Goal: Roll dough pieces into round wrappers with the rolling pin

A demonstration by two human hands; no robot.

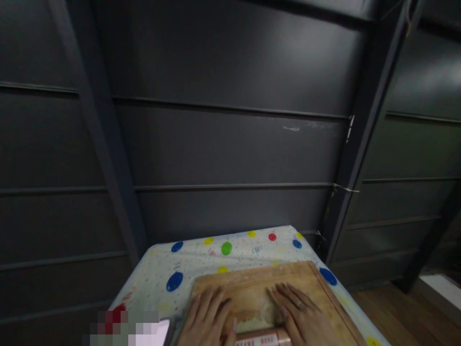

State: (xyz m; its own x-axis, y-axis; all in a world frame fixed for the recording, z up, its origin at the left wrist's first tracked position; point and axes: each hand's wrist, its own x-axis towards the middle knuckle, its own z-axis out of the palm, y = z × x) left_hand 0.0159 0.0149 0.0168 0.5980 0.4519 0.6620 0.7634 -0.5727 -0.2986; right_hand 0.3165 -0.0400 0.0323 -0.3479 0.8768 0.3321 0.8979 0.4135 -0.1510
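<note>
My left hand [207, 317] lies on the left part of a wooden board [252, 278], its fingers stretched out and spread. Over the right part of the same board is my right hand [300, 310], fingers extended close together, with a ring on one of them. Its fingertips are beside a pale, thin patch [264, 312] on the wood; I cannot tell what this is. Between the hands, at the bottom edge, a brownish thing with a white-and-red label [262, 339] is partly cut off. Neither hand visibly grips anything.
The board rests on a table with a white, balloon-patterned cloth [201, 262]. A device with a pale screen [163, 331] lies at the lower left, beside a blurred-out area. A dark panelled wall [230, 144] stands right behind the table. Wooden floor [389, 312] shows at right.
</note>
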